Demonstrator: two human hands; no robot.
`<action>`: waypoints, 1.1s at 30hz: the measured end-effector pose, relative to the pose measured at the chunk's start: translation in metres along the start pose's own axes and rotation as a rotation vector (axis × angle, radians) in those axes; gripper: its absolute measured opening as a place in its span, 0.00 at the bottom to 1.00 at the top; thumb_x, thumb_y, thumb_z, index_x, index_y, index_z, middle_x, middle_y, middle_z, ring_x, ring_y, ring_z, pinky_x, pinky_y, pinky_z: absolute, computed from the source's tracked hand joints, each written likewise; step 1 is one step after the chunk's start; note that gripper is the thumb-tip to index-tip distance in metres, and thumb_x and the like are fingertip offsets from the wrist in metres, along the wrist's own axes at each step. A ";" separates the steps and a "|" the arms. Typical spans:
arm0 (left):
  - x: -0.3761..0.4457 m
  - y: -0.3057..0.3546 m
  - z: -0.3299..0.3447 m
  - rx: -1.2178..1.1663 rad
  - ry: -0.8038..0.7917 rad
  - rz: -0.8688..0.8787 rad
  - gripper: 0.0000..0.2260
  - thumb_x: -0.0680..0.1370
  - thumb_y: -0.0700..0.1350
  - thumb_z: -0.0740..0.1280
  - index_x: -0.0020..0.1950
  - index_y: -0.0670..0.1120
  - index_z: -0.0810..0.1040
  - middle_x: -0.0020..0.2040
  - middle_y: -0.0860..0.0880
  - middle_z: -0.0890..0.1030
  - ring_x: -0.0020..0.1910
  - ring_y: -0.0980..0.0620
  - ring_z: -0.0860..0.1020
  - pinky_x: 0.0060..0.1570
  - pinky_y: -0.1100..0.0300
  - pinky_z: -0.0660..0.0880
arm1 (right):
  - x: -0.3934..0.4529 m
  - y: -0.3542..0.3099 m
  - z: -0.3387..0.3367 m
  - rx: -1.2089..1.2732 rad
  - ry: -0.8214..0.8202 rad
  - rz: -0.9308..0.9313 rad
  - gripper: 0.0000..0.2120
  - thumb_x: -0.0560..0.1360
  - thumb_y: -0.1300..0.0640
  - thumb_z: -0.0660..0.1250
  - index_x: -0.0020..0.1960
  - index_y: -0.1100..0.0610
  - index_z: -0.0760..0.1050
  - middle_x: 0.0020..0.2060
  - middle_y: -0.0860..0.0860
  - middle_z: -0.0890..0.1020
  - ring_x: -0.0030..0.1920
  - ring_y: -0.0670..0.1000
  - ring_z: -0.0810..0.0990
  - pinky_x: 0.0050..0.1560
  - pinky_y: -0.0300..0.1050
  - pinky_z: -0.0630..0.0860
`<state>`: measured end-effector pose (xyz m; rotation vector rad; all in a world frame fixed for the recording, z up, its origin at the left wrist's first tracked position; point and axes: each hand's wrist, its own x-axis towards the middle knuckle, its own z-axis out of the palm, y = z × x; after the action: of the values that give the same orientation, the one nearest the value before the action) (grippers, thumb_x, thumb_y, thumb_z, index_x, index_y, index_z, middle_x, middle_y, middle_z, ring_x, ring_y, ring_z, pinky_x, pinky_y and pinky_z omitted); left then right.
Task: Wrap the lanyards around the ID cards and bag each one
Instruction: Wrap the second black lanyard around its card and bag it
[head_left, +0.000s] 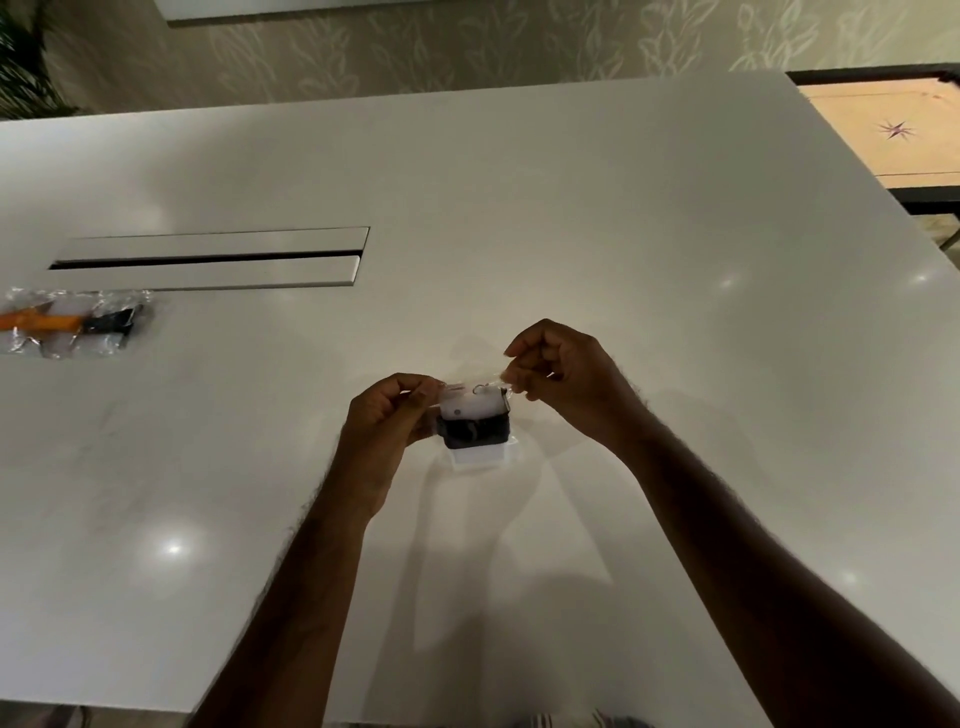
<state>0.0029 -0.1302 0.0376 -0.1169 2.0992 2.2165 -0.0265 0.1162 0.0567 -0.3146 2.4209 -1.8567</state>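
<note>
Clear plastic was the thing in hand: a small bag (475, 415) held just above the table (571, 218), near its middle, with a white card (470, 402) inside it and a black lanyard (475, 434) wound round the card's lower part; the left hand (387, 421) pinched the bag's top left corner between thumb and curled fingers, and the right hand (563, 376) pinched the top right corner the same way, a little higher — both closed on the film, neither gripping the card itself; a metal clip seemed to sit at the card's upper right edge, though blur made that uncertain

Well apart at the far left of the table, just in front of a long cable slot (208, 257), lay the done bags (72, 322) — one showing an orange lanyard, one beside it a black one; so, judging by this, two cards were already wrapped and bagged, and the third was wrapped and in its bag, with only the mouth to close and the bag to set with the others; no loose cards or lanyards showed anywhere on the table, so this looked like the last one, though anything outside the view could not be ruled out
</note>
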 end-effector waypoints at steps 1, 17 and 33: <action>0.000 0.001 0.000 0.023 0.004 0.012 0.08 0.83 0.43 0.67 0.50 0.51 0.86 0.53 0.46 0.88 0.53 0.45 0.87 0.47 0.58 0.83 | 0.000 0.000 0.000 -0.010 0.000 -0.002 0.09 0.77 0.60 0.76 0.52 0.49 0.80 0.43 0.51 0.88 0.42 0.51 0.87 0.47 0.51 0.83; 0.012 0.020 -0.016 0.544 -0.212 0.142 0.05 0.79 0.48 0.74 0.52 0.60 0.84 0.49 0.58 0.87 0.47 0.55 0.85 0.44 0.62 0.81 | -0.003 -0.011 0.000 -0.104 -0.051 -0.028 0.07 0.77 0.54 0.76 0.52 0.45 0.81 0.46 0.46 0.89 0.49 0.51 0.88 0.52 0.60 0.84; 0.024 0.066 -0.031 0.984 -0.478 0.301 0.13 0.71 0.56 0.80 0.42 0.54 0.78 0.42 0.62 0.80 0.37 0.53 0.80 0.35 0.64 0.74 | 0.001 -0.030 0.001 -0.130 -0.126 -0.138 0.09 0.79 0.59 0.76 0.56 0.51 0.80 0.45 0.43 0.88 0.48 0.45 0.87 0.51 0.38 0.81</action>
<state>-0.0288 -0.1643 0.0983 0.7356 2.6878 0.9014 -0.0236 0.1075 0.0849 -0.6031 2.4951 -1.6750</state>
